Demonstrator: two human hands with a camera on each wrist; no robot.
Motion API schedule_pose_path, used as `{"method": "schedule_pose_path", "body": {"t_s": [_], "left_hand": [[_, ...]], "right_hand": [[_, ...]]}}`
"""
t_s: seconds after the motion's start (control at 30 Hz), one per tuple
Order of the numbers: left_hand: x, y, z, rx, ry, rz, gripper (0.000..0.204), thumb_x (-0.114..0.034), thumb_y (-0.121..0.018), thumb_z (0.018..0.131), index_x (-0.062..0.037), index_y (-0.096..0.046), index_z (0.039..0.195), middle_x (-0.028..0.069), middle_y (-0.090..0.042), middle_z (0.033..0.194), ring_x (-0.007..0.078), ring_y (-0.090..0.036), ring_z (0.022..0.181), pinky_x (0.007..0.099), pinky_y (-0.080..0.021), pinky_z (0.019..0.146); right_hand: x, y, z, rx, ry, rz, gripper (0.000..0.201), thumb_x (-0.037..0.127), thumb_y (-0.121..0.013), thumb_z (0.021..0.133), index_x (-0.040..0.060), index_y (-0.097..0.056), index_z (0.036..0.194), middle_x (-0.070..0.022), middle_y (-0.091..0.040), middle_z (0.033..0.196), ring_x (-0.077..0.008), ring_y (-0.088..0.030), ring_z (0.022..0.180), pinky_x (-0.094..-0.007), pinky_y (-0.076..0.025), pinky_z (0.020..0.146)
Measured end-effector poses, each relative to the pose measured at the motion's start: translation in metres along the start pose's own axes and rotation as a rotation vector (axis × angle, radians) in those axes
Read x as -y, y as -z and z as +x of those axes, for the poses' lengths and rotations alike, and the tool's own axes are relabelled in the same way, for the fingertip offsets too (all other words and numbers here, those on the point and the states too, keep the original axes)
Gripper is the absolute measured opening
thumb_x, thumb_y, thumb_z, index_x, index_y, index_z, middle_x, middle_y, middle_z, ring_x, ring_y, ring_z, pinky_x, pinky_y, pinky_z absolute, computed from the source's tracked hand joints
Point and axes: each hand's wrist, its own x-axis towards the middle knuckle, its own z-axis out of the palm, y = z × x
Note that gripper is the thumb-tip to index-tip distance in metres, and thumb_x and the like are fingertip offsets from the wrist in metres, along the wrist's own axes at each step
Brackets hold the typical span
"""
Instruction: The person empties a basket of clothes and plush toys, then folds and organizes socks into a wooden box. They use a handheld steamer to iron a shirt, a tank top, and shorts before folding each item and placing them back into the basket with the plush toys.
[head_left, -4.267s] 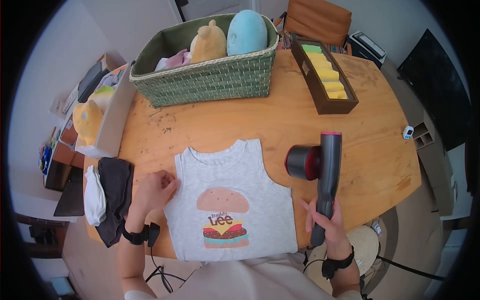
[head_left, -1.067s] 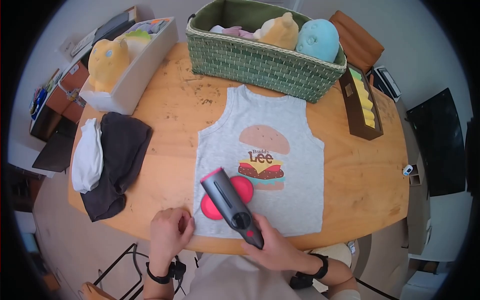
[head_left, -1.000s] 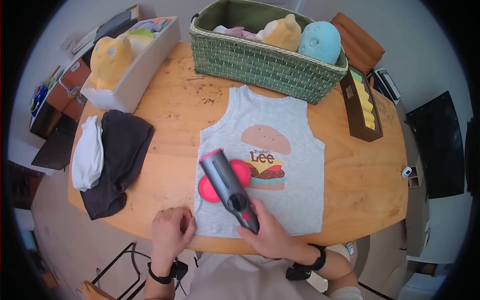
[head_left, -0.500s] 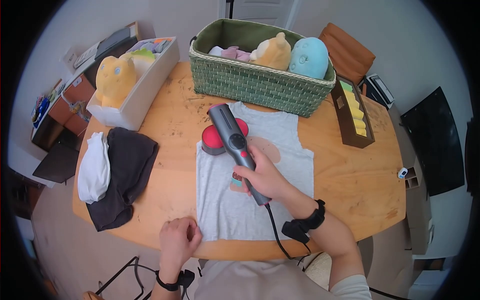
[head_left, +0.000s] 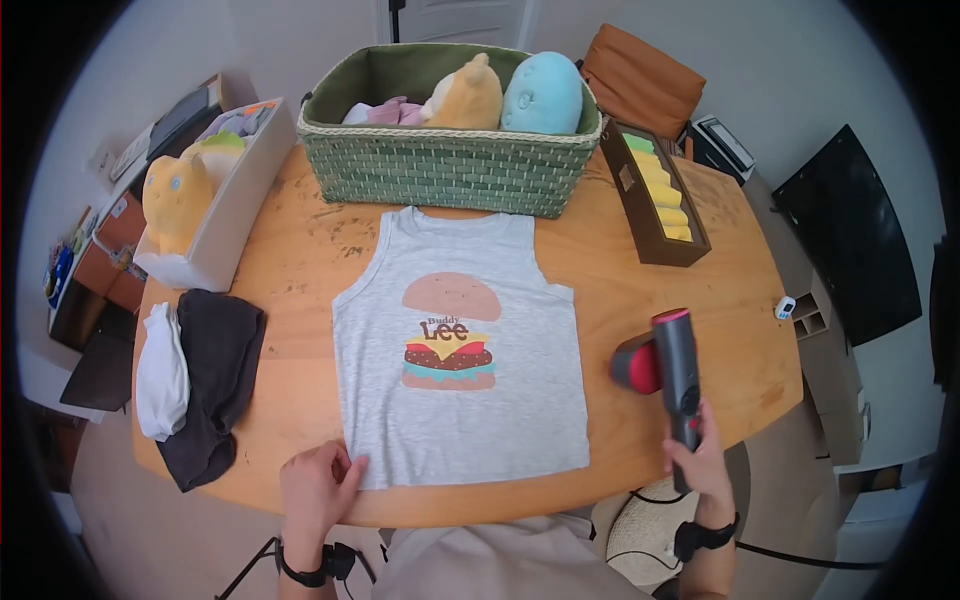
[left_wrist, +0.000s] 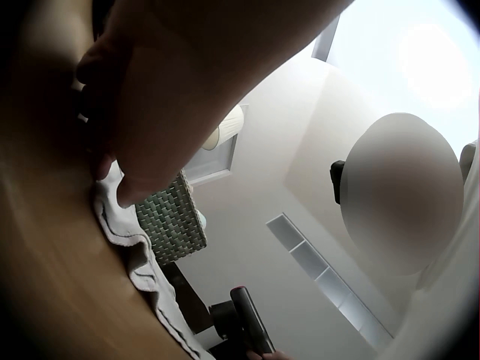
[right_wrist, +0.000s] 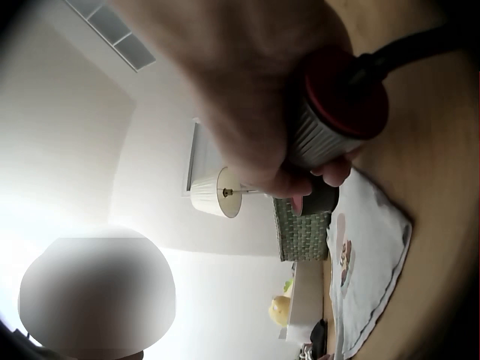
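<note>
A grey sleeveless top [head_left: 460,435] with a burger print and "Buddy Lee" lettering lies spread on the wooden table. At its lower left corner my left hand [head_left: 322,485] pinches the hem; the left wrist view shows thumb and fingers around the cloth edge [left_wrist: 112,217]. My right hand [head_left: 703,462] grips the handle of a corded handheld appliance [head_left: 680,365], a dark grey stick with a round, red-faced head. It is held to the right of the top, apart from it. In the right wrist view its ribbed handle end [right_wrist: 334,112] and black cord [right_wrist: 412,56] show.
A green woven basket [head_left: 450,170] with plush toys stands behind the top. Folded dark [head_left: 222,370] and white [head_left: 163,375] clothes lie at left, near a white bin [head_left: 235,225]. A brown box [head_left: 640,215] of yellow rolled cloths is at back right.
Earlier the right hand swept the appliance up over the top's left side; now it is off to the right. The left hand stays at the hem corner, having come from beside the armhole.
</note>
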Motion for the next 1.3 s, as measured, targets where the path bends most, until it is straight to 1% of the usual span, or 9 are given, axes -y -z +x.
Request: {"method": "schedule_pose_path", "body": {"t_s": [0.2, 0.5, 0.57, 0.7, 0.9, 0.97, 1.03, 1.13, 1.3], "left_hand": [[-0.021, 0.006, 0.004, 0.013, -0.022, 0.037, 0.03, -0.027, -0.076, 0.085, -0.0061, -0.06, 0.07, 0.0073, -0.062, 0.061, 0.0279, -0.063, 0.058, 0.0389, -0.049, 0.058], [-0.028, 0.015, 0.011, 0.092, 0.046, 0.063, 0.03, -0.03, -0.076, 0.087, -0.0064, -0.062, 0.074, 0.008, -0.064, 0.062, 0.0273, -0.064, 0.059, 0.0392, -0.049, 0.057], [-0.029, 0.016, 0.013, 0.074, 0.043, 0.081, 0.03, -0.031, -0.076, 0.087, -0.0064, -0.062, 0.075, 0.0079, -0.064, 0.062, 0.0272, -0.065, 0.058, 0.0392, -0.05, 0.057], [-0.029, 0.014, 0.015, 0.067, 0.065, 0.056, 0.03, -0.032, -0.076, 0.086, -0.0065, -0.063, 0.077, 0.0075, -0.065, 0.062, 0.0272, -0.066, 0.06, 0.039, -0.051, 0.058], [-0.016, 0.005, 0.009, 0.038, -0.081, -0.063, 0.021, -0.018, -0.075, 0.088, -0.0041, -0.062, 0.08, 0.0078, -0.061, 0.062, 0.0259, -0.06, 0.056, 0.0357, -0.048, 0.057], [-0.006, -0.001, 0.006, -0.006, -0.191, -0.164, 0.019, -0.014, -0.074, 0.089, -0.0027, -0.061, 0.081, 0.0072, -0.059, 0.061, 0.0219, -0.057, 0.054, 0.0329, -0.046, 0.055], [0.004, 0.003, 0.0, 0.023, 0.082, -0.398, 0.017, -0.008, -0.071, 0.092, -0.0021, -0.059, 0.081, 0.0021, -0.057, 0.061, 0.0099, -0.053, 0.054, 0.0256, -0.042, 0.053], [0.017, 0.001, -0.005, 0.047, 0.09, -0.618, 0.016, -0.005, -0.069, 0.094, -0.0027, -0.058, 0.082, -0.003, -0.056, 0.065, 0.002, -0.047, 0.057, 0.0202, -0.036, 0.052], [0.002, 0.016, -0.022, 0.203, 0.209, -0.71, 0.012, -0.002, -0.069, 0.093, -0.0052, -0.058, 0.092, -0.006, -0.055, 0.068, 0.0005, -0.046, 0.058, 0.0186, -0.035, 0.052]], "right_hand": [[-0.031, 0.098, 0.068, -0.108, 0.182, -0.068, 0.057, -0.004, -0.063, 0.087, 0.0058, -0.038, 0.137, -0.005, -0.055, 0.087, -0.0111, -0.055, 0.056, -0.0257, -0.046, 0.051], [-0.053, 0.141, 0.118, -0.076, 0.131, -0.124, 0.053, 0.0, -0.065, 0.089, 0.0019, -0.042, 0.137, -0.0053, -0.056, 0.092, -0.0129, -0.058, 0.072, -0.0276, -0.05, 0.065], [-0.058, 0.14, 0.118, -0.234, 0.451, -0.583, 0.057, 0.004, -0.067, 0.091, 0.0004, -0.039, 0.141, -0.0087, -0.055, 0.101, -0.017, -0.057, 0.09, -0.0316, -0.049, 0.08], [-0.012, 0.072, 0.068, -0.65, 0.55, -0.826, 0.059, 0.005, -0.074, 0.084, 0.0004, -0.049, 0.137, -0.0144, -0.056, 0.112, -0.0265, -0.056, 0.1, -0.0364, -0.046, 0.092], [0.002, -0.065, 0.014, 0.402, 0.753, -0.931, 0.039, 0.02, -0.072, 0.085, 0.0102, -0.063, 0.122, -0.0088, -0.056, 0.109, -0.0273, -0.059, 0.1, -0.0444, -0.047, 0.09], [-0.002, -0.087, 0.015, 0.409, 0.734, -0.992, 0.031, 0.018, -0.069, 0.087, 0.0098, -0.064, 0.116, -0.0075, -0.055, 0.106, -0.0246, -0.059, 0.098, -0.042, -0.049, 0.089], [-0.014, -0.091, 0.025, 0.406, 0.767, -1.015, 0.026, 0.017, -0.069, 0.087, 0.0097, -0.064, 0.111, -0.0072, -0.055, 0.104, -0.0239, -0.06, 0.098, -0.0405, -0.05, 0.085], [-0.021, -0.081, 0.029, 0.462, 0.804, -1.007, 0.018, 0.016, -0.069, 0.086, 0.0088, -0.063, 0.102, -0.0069, -0.057, 0.101, -0.0242, -0.062, 0.094, -0.0385, -0.052, 0.078], [-0.002, -0.061, 0.014, 0.625, 0.625, -0.825, 0.017, 0.016, -0.07, 0.086, 0.0066, -0.063, 0.099, -0.0077, -0.06, 0.095, -0.0299, -0.064, 0.082, -0.0408, -0.053, 0.07]]}}
